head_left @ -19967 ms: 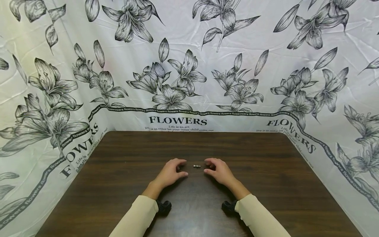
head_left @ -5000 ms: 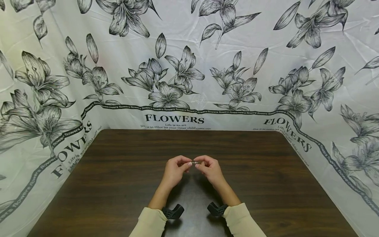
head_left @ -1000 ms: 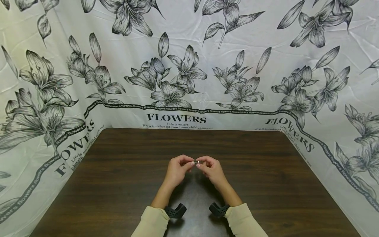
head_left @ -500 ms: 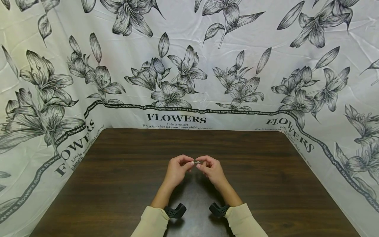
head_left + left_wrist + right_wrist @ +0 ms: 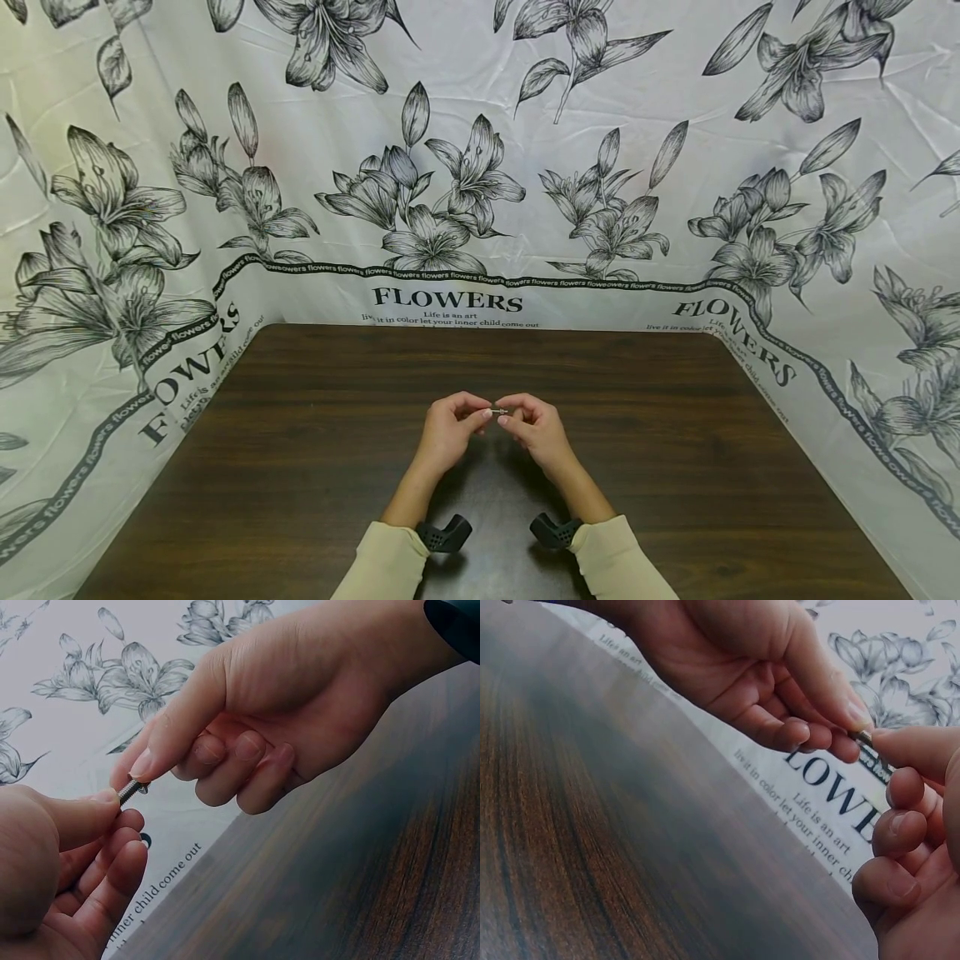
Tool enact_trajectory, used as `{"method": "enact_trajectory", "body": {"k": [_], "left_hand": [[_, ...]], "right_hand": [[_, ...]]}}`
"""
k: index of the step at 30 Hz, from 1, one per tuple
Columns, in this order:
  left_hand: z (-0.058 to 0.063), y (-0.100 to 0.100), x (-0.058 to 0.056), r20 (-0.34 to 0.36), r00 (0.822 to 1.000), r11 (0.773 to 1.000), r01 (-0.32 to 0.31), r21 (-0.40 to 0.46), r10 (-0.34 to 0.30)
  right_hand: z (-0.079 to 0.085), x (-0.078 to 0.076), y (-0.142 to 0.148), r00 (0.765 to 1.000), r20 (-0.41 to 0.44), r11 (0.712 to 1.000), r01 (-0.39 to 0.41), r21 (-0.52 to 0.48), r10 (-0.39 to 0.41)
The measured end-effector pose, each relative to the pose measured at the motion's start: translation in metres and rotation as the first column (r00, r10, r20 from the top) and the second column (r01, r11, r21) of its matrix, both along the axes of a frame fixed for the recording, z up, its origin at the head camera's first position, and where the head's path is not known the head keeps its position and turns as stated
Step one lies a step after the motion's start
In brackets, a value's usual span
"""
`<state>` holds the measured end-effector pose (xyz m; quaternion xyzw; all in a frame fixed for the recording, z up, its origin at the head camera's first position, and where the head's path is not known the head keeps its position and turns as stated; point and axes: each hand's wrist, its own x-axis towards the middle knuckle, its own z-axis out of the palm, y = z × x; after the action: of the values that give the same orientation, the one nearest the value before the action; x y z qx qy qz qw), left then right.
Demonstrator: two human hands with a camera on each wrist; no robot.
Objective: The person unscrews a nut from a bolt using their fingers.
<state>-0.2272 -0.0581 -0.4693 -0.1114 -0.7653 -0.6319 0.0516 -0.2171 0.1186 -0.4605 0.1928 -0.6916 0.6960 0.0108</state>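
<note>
Over the middle of the table, a small silver bolt [image 5: 498, 411] is held level between both hands. My left hand [image 5: 446, 433] pinches one end of it between thumb and index finger, which hide the bolt's head. In the left wrist view the threaded shank [image 5: 129, 793] spans the short gap between the hands, with a nut [image 5: 142, 788] at the right fingertips. My right hand [image 5: 537, 428] pinches the bolt's nut end with thumb and index finger; its other fingers curl below. The right wrist view shows the left hand [image 5: 757, 675] opposite the right hand [image 5: 919, 855].
The dark wood-grain table [image 5: 337, 500] extends on all sides under the hands. A white curtain [image 5: 525, 225] printed with black flowers stands along its back and sides. Black wrist devices [image 5: 444, 534] sit at both cuffs, close above the tabletop.
Twenty seconds ago the bolt lay on the table between two open hands; by five seconds ago both hands pinched it above the table. Over the last second only the fingertips shift slightly.
</note>
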Motion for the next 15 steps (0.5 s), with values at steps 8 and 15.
{"method": "enact_trajectory", "body": {"k": [8,15], "left_hand": [[0.0014,0.0006,0.0003,-0.005,1.000,1.000,0.001,0.001,-0.001],[-0.0001,0.0006,0.0007,-0.030,1.000,1.000,0.010,-0.002,-0.010]], "right_hand": [[0.0032,0.0012,-0.0006,1.000,-0.025,1.000,-0.004,-0.015,0.003],[0.0052,0.0026,-0.0010,0.998,0.041,0.999,0.039,0.024,-0.040]]}}
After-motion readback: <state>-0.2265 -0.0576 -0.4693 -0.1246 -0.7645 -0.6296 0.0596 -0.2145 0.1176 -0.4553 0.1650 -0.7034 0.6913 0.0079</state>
